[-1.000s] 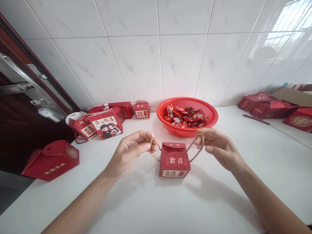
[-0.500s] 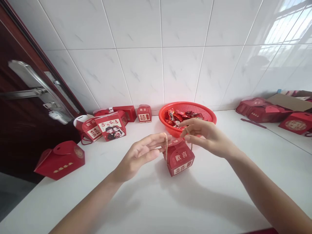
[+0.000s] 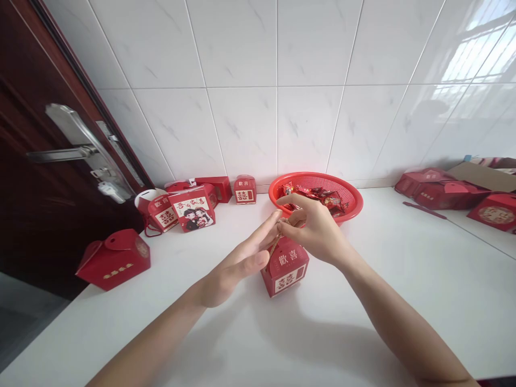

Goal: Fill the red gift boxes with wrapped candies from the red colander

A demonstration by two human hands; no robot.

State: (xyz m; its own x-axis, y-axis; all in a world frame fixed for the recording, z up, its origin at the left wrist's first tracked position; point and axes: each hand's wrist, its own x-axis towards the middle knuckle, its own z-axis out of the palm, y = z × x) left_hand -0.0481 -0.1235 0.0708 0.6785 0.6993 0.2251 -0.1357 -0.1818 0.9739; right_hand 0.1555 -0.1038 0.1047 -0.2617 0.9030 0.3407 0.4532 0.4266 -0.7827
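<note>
A small red gift box (image 3: 286, 271) with white-and-gold characters stands on the white table, slightly turned. A thin twisted tan cord (image 3: 274, 246) rises from its left side to the top. My right hand (image 3: 318, 231) is over the box, thumb and fingers pinched on the cord above the lid. On the left, my left hand (image 3: 236, 263) has its fingers stretched out and its thumb apart. Its fingertips are close against the cord and my right fingers. The box's top is partly hidden by my hands.
Behind the box is a red plastic basket (image 3: 357, 207) of wrapped candies (image 3: 332, 201). Several red boxes, one being a long gold-lettered box (image 3: 116, 263), stand at left near a door (image 3: 24, 215). More red boxes (image 3: 441, 191) lie at right. A tiled wall (image 3: 242, 129) closes the back.
My hands have come together above the box; the right moved left to meet the left. The cord's ends, apart before, are now gathered over the lid. The view has shifted slightly.
</note>
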